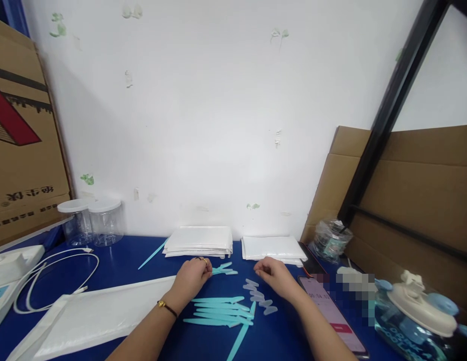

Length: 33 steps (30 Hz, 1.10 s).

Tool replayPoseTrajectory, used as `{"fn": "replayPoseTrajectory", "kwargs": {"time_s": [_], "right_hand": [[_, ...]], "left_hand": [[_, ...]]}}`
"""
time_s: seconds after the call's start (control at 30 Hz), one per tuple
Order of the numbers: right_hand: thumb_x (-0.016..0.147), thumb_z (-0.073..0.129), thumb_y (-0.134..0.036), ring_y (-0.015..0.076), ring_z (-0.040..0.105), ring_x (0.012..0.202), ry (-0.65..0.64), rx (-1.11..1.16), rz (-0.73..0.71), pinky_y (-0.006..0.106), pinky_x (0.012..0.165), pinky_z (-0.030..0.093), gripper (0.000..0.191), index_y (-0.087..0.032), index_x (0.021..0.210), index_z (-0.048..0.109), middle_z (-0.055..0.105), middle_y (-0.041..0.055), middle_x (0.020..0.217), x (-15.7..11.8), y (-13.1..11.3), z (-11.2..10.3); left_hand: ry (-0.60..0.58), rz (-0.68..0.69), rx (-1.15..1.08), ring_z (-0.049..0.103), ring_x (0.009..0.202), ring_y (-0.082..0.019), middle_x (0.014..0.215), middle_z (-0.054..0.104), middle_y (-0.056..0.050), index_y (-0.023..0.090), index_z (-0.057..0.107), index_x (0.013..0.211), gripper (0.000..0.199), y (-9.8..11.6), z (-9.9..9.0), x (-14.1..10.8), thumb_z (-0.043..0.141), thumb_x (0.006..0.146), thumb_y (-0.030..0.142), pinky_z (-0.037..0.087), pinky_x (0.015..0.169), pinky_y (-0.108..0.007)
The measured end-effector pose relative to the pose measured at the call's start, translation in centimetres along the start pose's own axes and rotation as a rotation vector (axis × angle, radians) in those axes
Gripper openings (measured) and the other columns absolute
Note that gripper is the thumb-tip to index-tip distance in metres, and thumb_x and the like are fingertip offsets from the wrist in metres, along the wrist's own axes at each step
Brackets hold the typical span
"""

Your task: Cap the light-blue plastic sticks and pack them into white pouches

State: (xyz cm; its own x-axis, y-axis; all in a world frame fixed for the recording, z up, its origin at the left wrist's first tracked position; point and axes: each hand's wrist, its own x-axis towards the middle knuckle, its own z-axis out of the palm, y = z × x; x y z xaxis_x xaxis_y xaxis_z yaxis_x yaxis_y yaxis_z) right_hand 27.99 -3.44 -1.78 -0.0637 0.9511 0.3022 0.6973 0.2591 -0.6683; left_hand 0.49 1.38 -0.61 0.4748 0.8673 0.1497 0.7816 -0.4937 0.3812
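Observation:
On the blue table, my left hand [195, 277] is closed at the ends of a few teal sticks [222, 269] with blade-like tips; its fingertips are partly hidden. My right hand [273, 275] hovers with bent fingers just above several small translucent caps [259, 297]; whether anything is between its fingertips is too small to tell. Nearer the front edge lie several teal sticks [220, 312] side by side, with one slanting toward me [239, 342]. Another teal stick [152, 253] lies apart at the back left.
Two stacks of white packets, left [198, 240] and right [273, 248], stand by the wall. A white padded envelope [94, 316] lies left, beside a cable [96, 265]. A phone [333, 313] and a bottle [414, 321] are at right, two clear jars [105, 223] at back left.

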Motion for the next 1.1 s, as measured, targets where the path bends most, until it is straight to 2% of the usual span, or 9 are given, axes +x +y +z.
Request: {"fn": "replayPoseTrajectory", "kwargs": {"time_s": [0.1, 0.17, 0.27, 0.37, 0.47, 0.67, 0.83, 0.93, 1.1], "right_hand": [[0.07, 0.062, -0.022, 0.0148, 0.053, 0.06, -0.092, -0.021, 0.031, 0.024, 0.055, 0.04, 0.01, -0.019, 0.077, 0.068, 0.061, 0.0008, 0.067, -0.2, 0.8, 0.0], [0.067, 0.064, -0.021, 0.0142, 0.053, 0.061, -0.109, -0.039, 0.021, 0.023, 0.055, 0.039, 0.009, -0.019, 0.076, 0.067, 0.062, 0.0009, 0.072, -0.3, 1.1, 0.6], [0.066, 0.064, -0.016, 0.0134, 0.053, 0.061, -0.107, -0.061, 0.034, 0.022, 0.055, 0.038, 0.006, -0.019, 0.071, 0.065, 0.061, 0.0006, 0.073, -0.2, 1.3, 1.5], [0.068, 0.062, -0.016, 0.013, 0.052, 0.058, -0.105, -0.04, 0.067, 0.022, 0.052, 0.036, 0.003, -0.018, 0.069, 0.061, 0.06, -0.0008, 0.066, -0.1, 1.6, 1.7], [0.072, 0.061, -0.022, 0.0126, 0.051, 0.055, -0.075, 0.063, 0.098, 0.021, 0.051, 0.036, 0.005, -0.019, 0.07, 0.058, 0.058, -0.0022, 0.061, 0.1, 1.7, 1.1], [0.076, 0.061, -0.033, 0.0114, 0.053, 0.05, -0.081, 0.297, 0.108, 0.022, 0.05, 0.04, 0.016, -0.018, 0.074, 0.056, 0.058, -0.0029, 0.059, 0.1, 0.4, 0.0], [0.07, 0.068, -0.039, 0.0128, 0.058, 0.054, -0.177, 0.447, 0.107, 0.024, 0.055, 0.045, 0.025, -0.016, 0.076, 0.06, 0.061, -0.0018, 0.062, -0.2, -0.6, 0.0], [0.068, 0.07, -0.041, 0.0143, 0.061, 0.057, -0.216, 0.452, 0.103, 0.024, 0.056, 0.046, 0.029, -0.014, 0.077, 0.063, 0.062, -0.0005, 0.06, -0.3, -0.9, 0.1], [0.07, 0.069, -0.039, 0.014, 0.06, 0.054, -0.218, 0.349, 0.06, 0.024, 0.053, 0.045, 0.026, -0.013, 0.074, 0.066, 0.064, 0.0014, 0.057, -0.5, -1.3, 0.0]], "left_hand": [[0.023, -0.007, 0.008, 0.055, 0.094, -0.02, 0.096, 0.064, -0.003, 0.023, 0.062, 0.093, 0.018, 0.0, -0.4, -0.3, 0.056, 0.076, 0.023, 0.037, 0.077, -0.027], [-0.019, 0.046, -0.037, 0.054, 0.094, -0.021, 0.098, 0.062, -0.003, 0.024, 0.062, 0.095, 0.023, 0.5, -0.5, -0.8, 0.06, 0.072, 0.027, 0.038, 0.077, -0.027], [-0.15, 0.116, -0.099, 0.056, 0.083, -0.018, 0.089, 0.063, -0.001, 0.024, 0.066, 0.085, 0.019, 1.2, -0.3, -1.2, 0.062, 0.068, 0.032, 0.038, 0.069, -0.024], [-0.216, 0.101, -0.116, 0.056, 0.072, -0.016, 0.077, 0.063, 0.001, 0.022, 0.065, 0.074, 0.01, 1.2, 0.1, -1.3, 0.058, 0.069, 0.027, 0.036, 0.059, -0.022], [-0.212, 0.087, -0.13, 0.055, 0.066, -0.014, 0.072, 0.063, 0.002, 0.022, 0.064, 0.071, 0.011, 0.8, 0.5, -1.2, 0.054, 0.071, 0.026, 0.034, 0.056, -0.022], [-0.226, 0.14, -0.134, 0.056, 0.068, -0.013, 0.076, 0.064, 0.002, 0.022, 0.064, 0.076, 0.012, 0.5, 0.6, -1.1, 0.063, 0.067, 0.03, 0.034, 0.055, -0.021], [-0.164, 0.255, 0.067, 0.057, 0.068, -0.015, 0.072, 0.065, 0.001, 0.022, 0.062, 0.072, 0.012, 1.3, 0.2, -0.9, 0.051, 0.075, 0.02, 0.033, 0.058, -0.023], [-0.125, 0.271, 0.106, 0.056, 0.067, -0.014, 0.071, 0.063, 0.001, 0.022, 0.061, 0.072, 0.016, 1.5, -0.1, -0.9, 0.046, 0.076, 0.017, 0.031, 0.057, -0.023], [-0.089, 0.272, 0.016, 0.054, 0.068, -0.013, 0.076, 0.062, 0.001, 0.021, 0.059, 0.074, 0.015, 1.4, -0.6, -0.9, 0.045, 0.078, 0.019, 0.032, 0.059, -0.022]]}}
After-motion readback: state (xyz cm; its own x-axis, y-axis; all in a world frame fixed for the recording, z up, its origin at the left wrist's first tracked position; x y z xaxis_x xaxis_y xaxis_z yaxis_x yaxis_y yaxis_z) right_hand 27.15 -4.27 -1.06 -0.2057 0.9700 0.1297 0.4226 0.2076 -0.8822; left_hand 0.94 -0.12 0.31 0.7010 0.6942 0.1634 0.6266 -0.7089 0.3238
